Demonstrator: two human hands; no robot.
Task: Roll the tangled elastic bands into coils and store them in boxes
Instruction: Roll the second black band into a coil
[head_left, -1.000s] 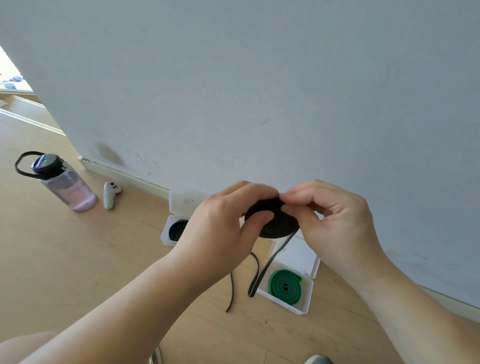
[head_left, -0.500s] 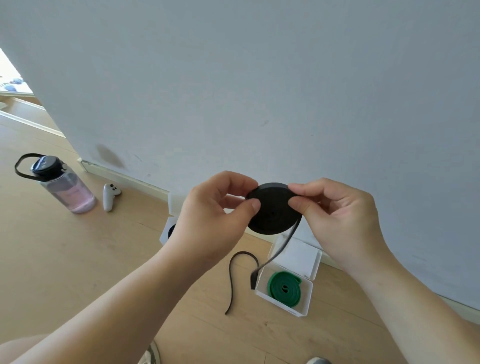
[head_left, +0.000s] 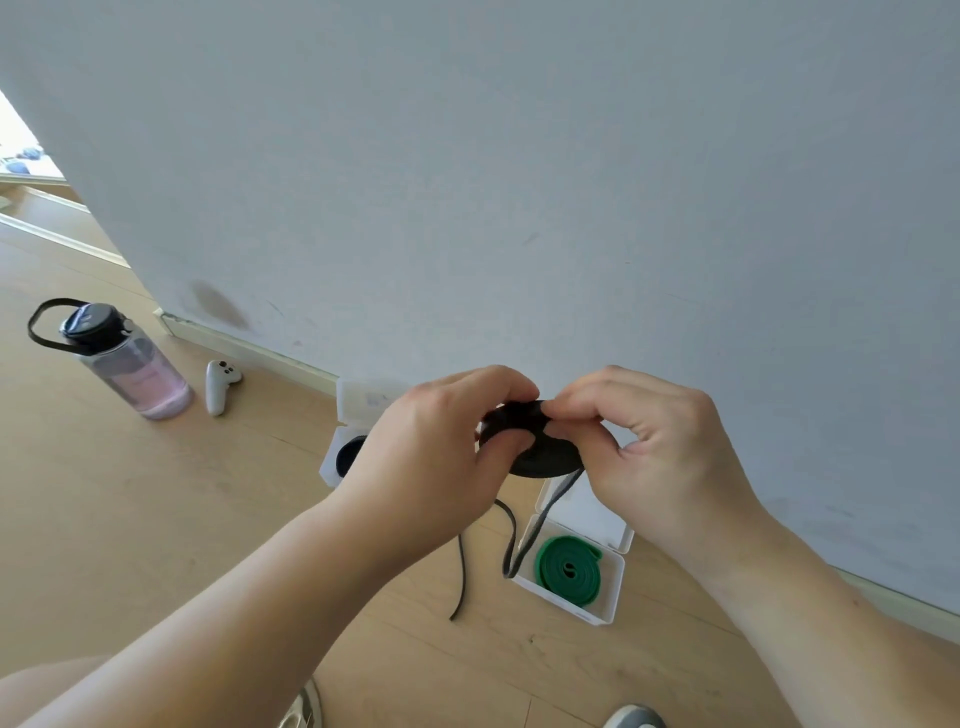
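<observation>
Hands raised before the wall: I see the left hand (head_left: 431, 457) and the right hand (head_left: 660, 447) each pinching the black coil (head_left: 550, 460) between thumb and curled fingers. The coil's loose tail (head_left: 543, 519) hangs down toward the wooden floor (head_left: 156, 519). Below the coil, a green coil (head_left: 569, 569) lies inside an open white box (head_left: 618, 582) beside the wall.

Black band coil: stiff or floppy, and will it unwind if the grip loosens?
The left hand and right hand both pinch the black coil, so it probably springs loose if released. Its free tail hangs limp, so likely floppy and light.
</observation>
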